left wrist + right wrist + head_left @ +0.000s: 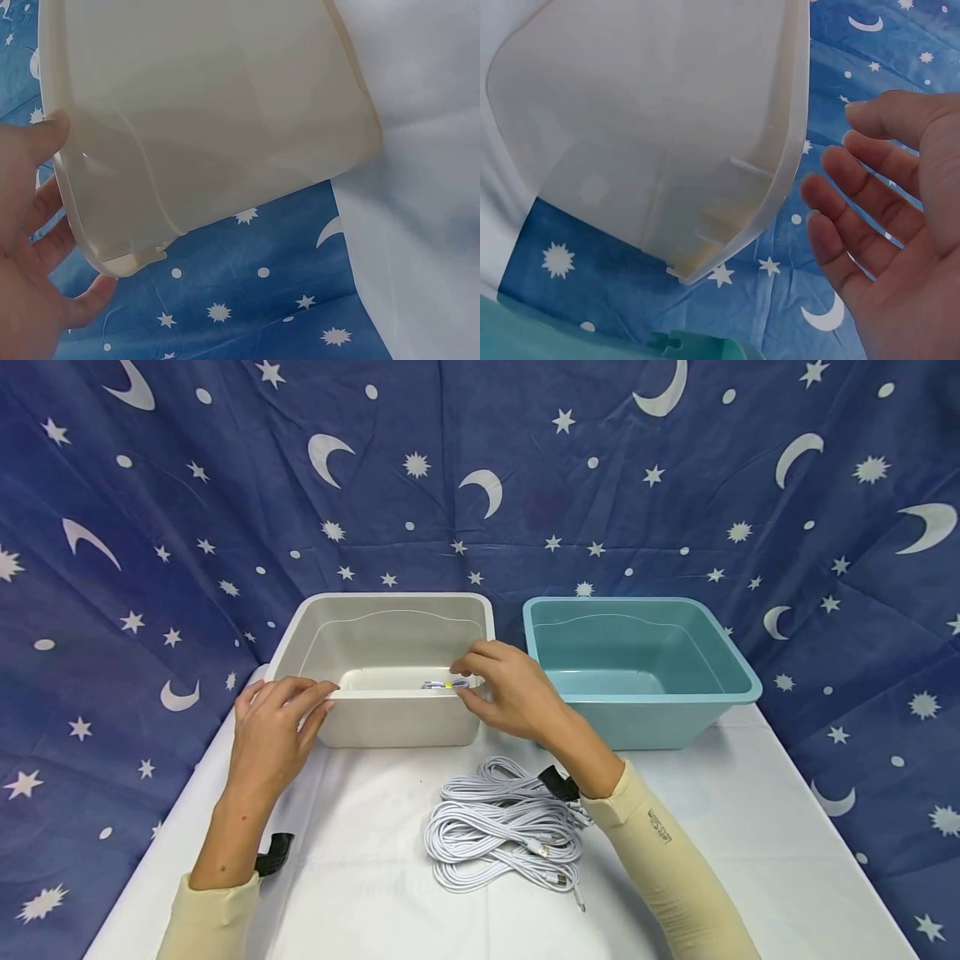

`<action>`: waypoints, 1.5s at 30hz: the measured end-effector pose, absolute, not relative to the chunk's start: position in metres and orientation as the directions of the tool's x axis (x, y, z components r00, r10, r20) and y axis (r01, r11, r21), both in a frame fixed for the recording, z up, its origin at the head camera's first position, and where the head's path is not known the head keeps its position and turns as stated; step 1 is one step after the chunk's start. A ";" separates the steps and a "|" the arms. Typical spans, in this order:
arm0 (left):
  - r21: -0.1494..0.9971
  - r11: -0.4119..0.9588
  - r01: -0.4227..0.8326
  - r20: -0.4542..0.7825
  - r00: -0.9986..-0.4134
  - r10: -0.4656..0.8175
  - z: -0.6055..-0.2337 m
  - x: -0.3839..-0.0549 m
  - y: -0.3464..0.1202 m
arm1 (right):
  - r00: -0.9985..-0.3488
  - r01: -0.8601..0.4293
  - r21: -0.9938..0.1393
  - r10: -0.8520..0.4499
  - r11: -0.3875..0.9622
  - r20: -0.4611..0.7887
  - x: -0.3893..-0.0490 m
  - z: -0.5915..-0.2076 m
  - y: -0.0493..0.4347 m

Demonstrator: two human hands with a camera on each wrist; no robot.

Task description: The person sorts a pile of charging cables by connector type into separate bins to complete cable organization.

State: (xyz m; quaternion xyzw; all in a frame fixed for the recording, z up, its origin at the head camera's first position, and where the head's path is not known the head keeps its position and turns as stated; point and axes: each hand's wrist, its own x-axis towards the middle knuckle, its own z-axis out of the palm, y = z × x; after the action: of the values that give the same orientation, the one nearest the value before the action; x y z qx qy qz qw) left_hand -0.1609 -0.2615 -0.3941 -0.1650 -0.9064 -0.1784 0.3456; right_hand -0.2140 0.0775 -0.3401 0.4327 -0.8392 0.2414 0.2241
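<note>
Two bins [397,722] [630,727]; two hands [276,722] [513,689]

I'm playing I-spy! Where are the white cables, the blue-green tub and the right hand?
White cables [498,821]: head view, middle of the pile.
Blue-green tub [651,727]: head view, outside of its front wall.
Right hand [512,690]: head view, back of the hand.

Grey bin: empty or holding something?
Not empty: the head view shows a small pale bundle with a yellow patch inside the grey bin, just beyond its front rim. Cannot tell whether the wall hides more.
</note>
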 end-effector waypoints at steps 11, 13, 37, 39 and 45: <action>0.233 0.871 0.432 0.680 -0.713 0.171 -0.394 -0.162 -0.261 | -0.476 -0.862 -0.193 -0.622 0.468 0.622 -0.201 -0.346 0.089; 0.235 0.871 0.431 0.678 -0.715 0.171 -0.394 -0.162 -0.262 | -0.476 -0.861 -0.187 -0.622 0.472 0.622 -0.199 -0.348 0.092; 0.269 0.840 0.472 0.676 -0.713 0.184 -0.385 -0.167 -0.244 | -0.539 -0.817 -0.140 -0.655 0.559 0.529 -0.168 -0.370 0.125; 0.266 0.831 0.489 0.676 -0.709 0.201 -0.382 -0.169 -0.240 | -0.537 -0.819 -0.134 -0.662 0.559 0.522 -0.166 -0.372 0.126; 0.239 0.810 0.535 0.676 -0.691 0.257 -0.375 -0.173 -0.224 | -0.528 -0.827 -0.115 -0.689 0.551 0.497 -0.157 -0.379 0.131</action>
State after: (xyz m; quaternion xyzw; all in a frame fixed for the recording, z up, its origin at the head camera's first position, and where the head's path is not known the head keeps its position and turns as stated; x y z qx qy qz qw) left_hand -0.1727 -0.2238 -0.3749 -0.2214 -0.8942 -0.2142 0.3250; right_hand -0.1567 0.1313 -0.3792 0.4419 -0.8572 0.1712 0.2017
